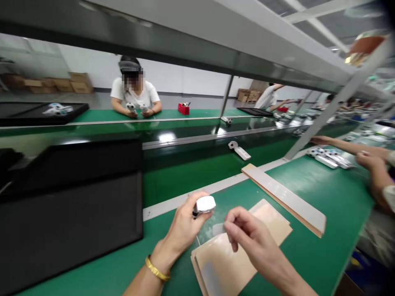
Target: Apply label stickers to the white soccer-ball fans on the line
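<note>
Green workbench (327, 205), white plastic part (205, 204) gripped in left-hand fingers (189, 204)

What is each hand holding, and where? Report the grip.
Left hand grips a white plastic part by its black-tipped end; right hand pinches what may be clear film.

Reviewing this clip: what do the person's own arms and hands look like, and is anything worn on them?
Both forearms are bare, with no gloves or sleeves in view on the left hand or the right hand. The left wrist wears a gold-coloured chunky linked metal bracelet. No jewellery shows on the right wrist, and no rings show on the visible fingers.
</note>
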The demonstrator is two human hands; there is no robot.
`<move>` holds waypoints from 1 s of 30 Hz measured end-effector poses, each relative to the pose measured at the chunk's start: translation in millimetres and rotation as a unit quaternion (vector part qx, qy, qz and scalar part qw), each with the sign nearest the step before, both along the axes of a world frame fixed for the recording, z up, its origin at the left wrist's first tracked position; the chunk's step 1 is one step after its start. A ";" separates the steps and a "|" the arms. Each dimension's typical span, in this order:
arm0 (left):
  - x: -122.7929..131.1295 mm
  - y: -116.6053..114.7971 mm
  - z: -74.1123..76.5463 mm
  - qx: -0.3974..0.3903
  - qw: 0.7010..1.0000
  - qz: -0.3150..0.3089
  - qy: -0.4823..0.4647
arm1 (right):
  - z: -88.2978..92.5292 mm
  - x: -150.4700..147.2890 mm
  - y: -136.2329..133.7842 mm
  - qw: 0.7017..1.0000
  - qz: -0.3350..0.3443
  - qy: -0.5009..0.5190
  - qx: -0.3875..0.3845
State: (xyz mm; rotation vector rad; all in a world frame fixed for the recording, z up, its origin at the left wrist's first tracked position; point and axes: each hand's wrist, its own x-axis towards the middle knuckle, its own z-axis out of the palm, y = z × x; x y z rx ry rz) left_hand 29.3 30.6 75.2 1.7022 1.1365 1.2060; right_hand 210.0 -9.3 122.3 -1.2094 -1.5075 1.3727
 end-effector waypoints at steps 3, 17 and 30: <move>1.1 -3.2 1.5 0.021 1.000 0.016 0.015 | 9.9 -2.3 10.8 0.999 -0.008 -0.012 0.029; 3.0 -10.6 5.1 0.026 0.999 -0.014 0.043 | 10.4 -16.7 31.3 0.996 -0.034 -0.075 0.041; 8.9 -15.1 4.5 0.034 0.999 0.000 0.036 | 1.3 -17.0 28.0 0.988 -0.058 -0.104 0.095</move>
